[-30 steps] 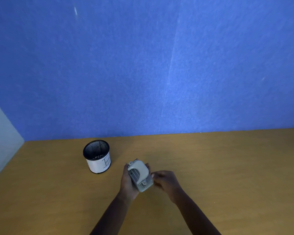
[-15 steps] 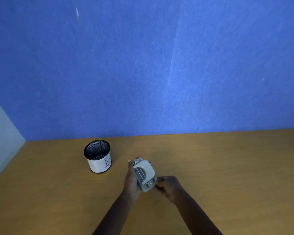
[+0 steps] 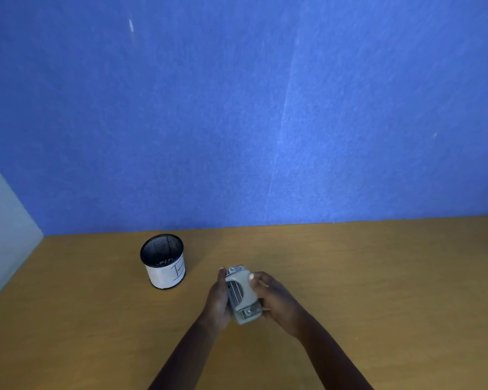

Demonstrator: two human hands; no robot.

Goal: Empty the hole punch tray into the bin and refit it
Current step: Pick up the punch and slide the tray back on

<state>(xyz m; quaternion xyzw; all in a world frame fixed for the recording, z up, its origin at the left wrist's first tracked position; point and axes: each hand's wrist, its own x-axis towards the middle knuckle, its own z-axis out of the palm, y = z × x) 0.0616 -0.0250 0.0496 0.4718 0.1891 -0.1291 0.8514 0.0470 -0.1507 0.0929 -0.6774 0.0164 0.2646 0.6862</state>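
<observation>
A grey hole punch (image 3: 242,294) is held above the wooden desk between both hands, its top lever side facing me. My left hand (image 3: 217,301) grips its left side. My right hand (image 3: 276,299) wraps its right side, thumb resting on the upper edge. The tray on its underside is hidden from view. A black mesh bin (image 3: 163,261) with a white paper band stands to the left of the hands, with small paper dots visible inside.
The wooden desk (image 3: 378,291) runs wide to the right and toward me. A blue partition wall (image 3: 237,108) closes the back, and a pale panel (image 3: 3,220) stands at the left edge.
The right hand has moved up from the punch's lower end to grip its right side. The punch has shifted slightly right and turned more upright in the hands.
</observation>
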